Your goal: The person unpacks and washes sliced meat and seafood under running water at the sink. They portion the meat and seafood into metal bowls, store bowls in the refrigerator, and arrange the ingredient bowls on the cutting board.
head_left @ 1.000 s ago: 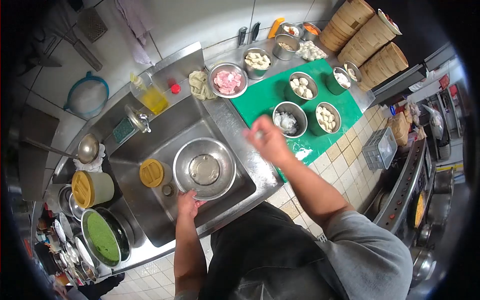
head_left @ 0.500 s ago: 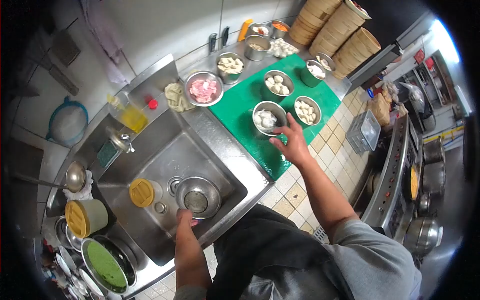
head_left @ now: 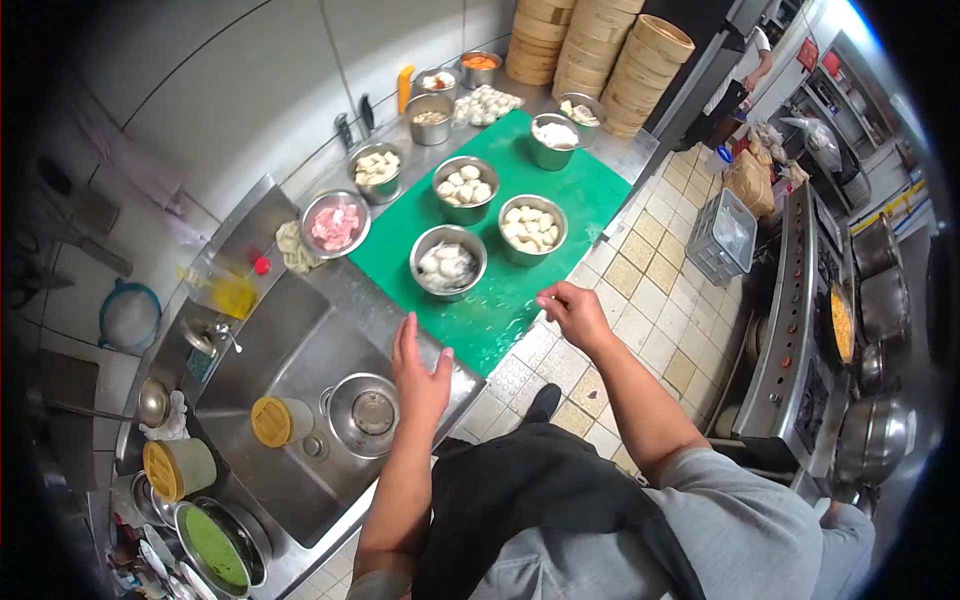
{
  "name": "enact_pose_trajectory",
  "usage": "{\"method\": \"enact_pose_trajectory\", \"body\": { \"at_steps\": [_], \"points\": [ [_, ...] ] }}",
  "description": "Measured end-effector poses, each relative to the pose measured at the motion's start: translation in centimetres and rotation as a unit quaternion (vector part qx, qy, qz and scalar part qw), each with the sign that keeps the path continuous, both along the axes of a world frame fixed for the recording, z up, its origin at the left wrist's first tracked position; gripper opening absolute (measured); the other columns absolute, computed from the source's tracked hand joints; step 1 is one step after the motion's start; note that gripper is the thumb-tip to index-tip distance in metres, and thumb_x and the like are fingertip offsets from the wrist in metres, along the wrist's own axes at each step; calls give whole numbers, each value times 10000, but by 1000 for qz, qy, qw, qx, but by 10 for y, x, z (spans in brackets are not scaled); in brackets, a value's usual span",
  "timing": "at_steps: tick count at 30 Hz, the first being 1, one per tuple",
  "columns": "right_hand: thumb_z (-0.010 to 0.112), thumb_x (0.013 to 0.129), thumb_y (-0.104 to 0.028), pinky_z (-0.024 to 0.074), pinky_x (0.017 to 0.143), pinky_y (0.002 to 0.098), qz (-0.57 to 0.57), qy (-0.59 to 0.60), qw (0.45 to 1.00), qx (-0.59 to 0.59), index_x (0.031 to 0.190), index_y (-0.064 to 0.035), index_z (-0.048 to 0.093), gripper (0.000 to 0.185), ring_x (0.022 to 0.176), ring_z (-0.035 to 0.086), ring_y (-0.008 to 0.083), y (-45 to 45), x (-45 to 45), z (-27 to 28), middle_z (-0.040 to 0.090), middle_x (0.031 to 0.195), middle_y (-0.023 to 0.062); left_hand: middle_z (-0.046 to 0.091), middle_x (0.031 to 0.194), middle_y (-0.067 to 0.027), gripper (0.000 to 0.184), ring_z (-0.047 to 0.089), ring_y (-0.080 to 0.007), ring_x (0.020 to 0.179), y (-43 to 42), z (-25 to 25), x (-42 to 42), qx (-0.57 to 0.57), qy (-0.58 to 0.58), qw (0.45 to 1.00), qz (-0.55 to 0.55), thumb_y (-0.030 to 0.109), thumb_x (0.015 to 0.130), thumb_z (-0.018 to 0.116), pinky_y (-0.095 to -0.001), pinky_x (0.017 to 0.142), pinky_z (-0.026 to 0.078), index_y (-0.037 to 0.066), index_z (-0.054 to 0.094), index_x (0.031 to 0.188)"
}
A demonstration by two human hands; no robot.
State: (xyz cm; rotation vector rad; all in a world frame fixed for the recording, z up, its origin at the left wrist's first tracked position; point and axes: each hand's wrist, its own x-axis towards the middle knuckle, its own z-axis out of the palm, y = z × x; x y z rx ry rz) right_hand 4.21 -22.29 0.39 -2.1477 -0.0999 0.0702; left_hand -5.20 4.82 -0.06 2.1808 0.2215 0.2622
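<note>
My left hand (head_left: 422, 380) is raised over the sink's right rim, its fingers stretched and thumb apart, holding nothing. My right hand (head_left: 575, 312) hovers beyond the near right edge of the green cutting board (head_left: 500, 325), fingers curled in and nothing visible in them. Nearest to both hands on the board is a steel bowl (head_left: 448, 262) of wet, whitish lumps. Beside it stand a steel bowl of round white pieces (head_left: 466, 190) and one of pale chunks (head_left: 532, 228). A steel colander (head_left: 362, 415) sits in the sink, apart from my left hand.
The steel sink (head_left: 290, 350) also holds a yellow-lidded tub (head_left: 275, 421). A bowl of raw pink meat (head_left: 335, 223) stands by the board's left edge. Bamboo steamers (head_left: 595, 50) are stacked behind. A stove (head_left: 790, 330) lines the right side. Another person (head_left: 740, 75) stands far back.
My left hand has left the colander and risen toward the board. My right hand has drawn away from the bowl of whitish lumps, its fingers curling in. The view has shifted.
</note>
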Motion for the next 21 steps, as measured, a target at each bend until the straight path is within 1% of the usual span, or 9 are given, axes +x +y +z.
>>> {"method": "enact_pose_trajectory", "body": {
  "at_steps": [4,6,8,10,11,13,14,17,21],
  "points": [
    [721,878,-309,461,582,381,-21,44,990,-130,797,-8,643,321,579,570,243,-107,-14,6,607,650,158,362,1487,-209,776,340,-364,1391,-65,8,30,-19,-42,999,9,119,808,737,-448,1129,309,101,359,1485],
    [731,868,-318,479,604,379,-52,64,985,-152,819,-2,654,329,606,596,247,-170,-26,-10,636,688,165,325,1476,-270,794,335,-439,1374,-81,2,44,23,-46,996,69,123,814,727,-464,1119,323,150,333,1504],
    [726,873,-298,499,635,375,-119,76,984,-112,841,2,665,308,633,620,243,-233,-47,-33,668,741,166,334,1452,-292,704,335,-449,1369,-85,-11,65,21,-58,993,104,112,807,738,-461,1114,321,137,418,1434],
    [710,881,-252,520,631,349,-174,113,975,-85,854,8,671,264,649,635,203,-293,-70,-60,685,751,132,345,1440,-281,505,402,-437,1321,-71,-27,85,50,-76,984,153,115,773,777,-472,1102,330,76,550,1223],
    [704,880,-227,522,614,334,-201,151,966,-54,861,6,669,236,646,629,181,-313,-79,-61,679,749,109,345,1440,-281,505,402,-437,1321,-65,-25,92,51,-82,983,155,115,773,777,-472,1102,330,76,550,1223],
    [693,880,-192,519,578,303,-244,201,949,-16,871,-1,660,195,632,613,145,-345,-92,-63,661,741,68,370,1415,-247,326,487,-378,1243,-56,-22,103,54,-61,983,163,115,770,803,-451,1029,422,33,572,984],
    [689,881,-181,515,557,288,-259,216,941,-10,875,-5,654,180,622,604,130,-359,-98,-68,647,735,51,370,1415,-247,326,487,-378,1243,-55,-20,106,56,-62,983,166,115,770,803,-451,1029,422,33,572,984],
    [676,893,-182,496,523,287,-271,223,936,33,873,-27,645,160,583,596,138,-393,-112,-98,636,731,44,380,1403,-178,216,536,-234,1148,-65,3,118,-6,-183,957,224,0,821,753,-331,814,568,18,553,900],
    [656,918,-180,477,493,287,-305,296,902,74,876,-48,623,142,565,602,149,-408,-102,-109,627,728,39,367,1406,-161,226,558,-199,1113,-98,53,145,-110,-231,945,206,-54,791,749,-314,834,561,9,562,901]
  ]
}}
